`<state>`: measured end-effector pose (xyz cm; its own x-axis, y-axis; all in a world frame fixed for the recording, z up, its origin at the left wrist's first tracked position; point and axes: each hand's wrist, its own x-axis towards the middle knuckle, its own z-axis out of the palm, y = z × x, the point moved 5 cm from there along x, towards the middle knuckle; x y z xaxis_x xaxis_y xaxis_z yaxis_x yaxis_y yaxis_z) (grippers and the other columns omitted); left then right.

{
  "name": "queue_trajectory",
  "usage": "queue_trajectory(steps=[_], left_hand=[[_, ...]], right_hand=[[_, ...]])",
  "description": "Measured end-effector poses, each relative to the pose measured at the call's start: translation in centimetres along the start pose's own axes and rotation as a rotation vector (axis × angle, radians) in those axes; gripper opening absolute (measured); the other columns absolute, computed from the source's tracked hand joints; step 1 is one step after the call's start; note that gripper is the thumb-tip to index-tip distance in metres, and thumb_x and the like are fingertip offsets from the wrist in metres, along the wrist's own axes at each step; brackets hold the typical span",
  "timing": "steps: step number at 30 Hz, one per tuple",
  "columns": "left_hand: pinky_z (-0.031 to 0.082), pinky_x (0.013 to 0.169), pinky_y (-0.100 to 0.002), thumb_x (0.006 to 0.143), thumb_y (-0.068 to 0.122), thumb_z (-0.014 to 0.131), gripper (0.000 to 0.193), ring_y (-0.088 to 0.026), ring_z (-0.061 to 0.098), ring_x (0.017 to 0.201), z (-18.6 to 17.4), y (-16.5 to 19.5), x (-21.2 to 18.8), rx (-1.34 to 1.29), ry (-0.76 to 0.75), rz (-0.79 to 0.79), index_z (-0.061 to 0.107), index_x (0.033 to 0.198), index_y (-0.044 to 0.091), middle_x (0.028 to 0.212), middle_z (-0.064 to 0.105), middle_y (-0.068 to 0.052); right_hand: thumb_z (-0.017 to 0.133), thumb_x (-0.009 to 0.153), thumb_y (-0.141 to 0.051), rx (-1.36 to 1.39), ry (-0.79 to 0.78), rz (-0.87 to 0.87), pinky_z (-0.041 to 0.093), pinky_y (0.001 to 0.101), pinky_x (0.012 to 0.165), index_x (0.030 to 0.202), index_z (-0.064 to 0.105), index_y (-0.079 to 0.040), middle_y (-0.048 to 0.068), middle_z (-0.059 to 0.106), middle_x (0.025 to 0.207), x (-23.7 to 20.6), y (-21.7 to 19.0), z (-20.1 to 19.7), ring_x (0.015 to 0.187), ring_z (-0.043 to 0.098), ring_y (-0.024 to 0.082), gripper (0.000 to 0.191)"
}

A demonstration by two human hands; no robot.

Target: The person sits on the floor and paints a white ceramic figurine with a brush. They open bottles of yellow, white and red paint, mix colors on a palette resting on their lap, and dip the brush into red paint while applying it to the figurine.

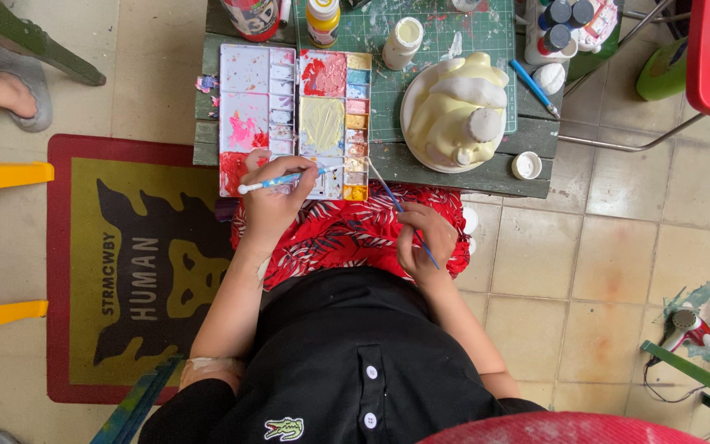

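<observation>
My left hand (270, 200) holds a blue-handled paintbrush (283, 178), its tip resting on the lower wells of the open paint palette (293, 115). My right hand (425, 240) rests over my red patterned lap and grips a thin blue brush (398, 205) pointing up toward the palette's corner. A pale cream unpainted sculpture (458, 107) sits on a round white plate (409, 123) to the right of the palette. Both stand on a small dark wooden table (470, 168) with a green cutting mat (421, 41).
Paint bottles (322, 20) and a white bottle (401, 43) line the table's far side, with small jars (559, 25) at the right and a white cap (527, 165) near the edge. A red-bordered rug (125, 263) lies left. Another person's foot (6, 86) shows at top left. A hair dryer (688, 329) lies on the tiles.
</observation>
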<state>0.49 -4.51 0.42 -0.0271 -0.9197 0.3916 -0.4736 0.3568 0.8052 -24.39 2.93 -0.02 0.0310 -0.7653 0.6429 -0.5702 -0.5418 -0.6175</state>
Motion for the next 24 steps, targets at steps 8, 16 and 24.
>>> queue_trajectory(steps=[8,16,24], left_hand=[[0.035,0.106,-0.042,0.091,0.013,0.082,0.009,-0.016,0.072,0.081,0.2,0.4,-0.4,-0.065,-0.04,0.041,0.074,0.092,0.009,0.091,0.078,-0.002],[0.038,0.104,-0.038,0.088,0.011,0.085,0.011,-0.015,0.072,0.081,-0.6,0.8,-0.1,0.001,-0.017,0.058,0.075,0.094,0.011,0.09,0.077,-0.002],[0.03,0.107,-0.039,0.095,0.013,0.084,0.011,-0.015,0.072,0.095,-5.0,0.3,2.2,0.371,0.117,0.106,0.077,0.102,0.013,0.104,0.078,-0.002]], right_hand=[[0.067,0.076,0.01,-0.04,-0.049,-0.097,0.052,0.0349,0.063,0.1,0.065,-0.004,0.015,0.074,0.097,0.2,-1.3,0.4,0.077,0.072,0.028,0.028],[0.067,0.078,0.008,-0.09,-0.088,0.004,0.057,0.0351,0.07,0.098,0.065,-0.004,0.014,0.074,0.1,0.7,-0.5,0.1,0.084,0.075,0.029,0.024],[0.06,0.093,0.006,0.122,-0.058,0.235,0.058,0.0322,0.076,0.106,0.06,0.0,0.016,0.075,0.103,-0.3,2.0,0.9,0.085,0.073,0.022,0.014]])
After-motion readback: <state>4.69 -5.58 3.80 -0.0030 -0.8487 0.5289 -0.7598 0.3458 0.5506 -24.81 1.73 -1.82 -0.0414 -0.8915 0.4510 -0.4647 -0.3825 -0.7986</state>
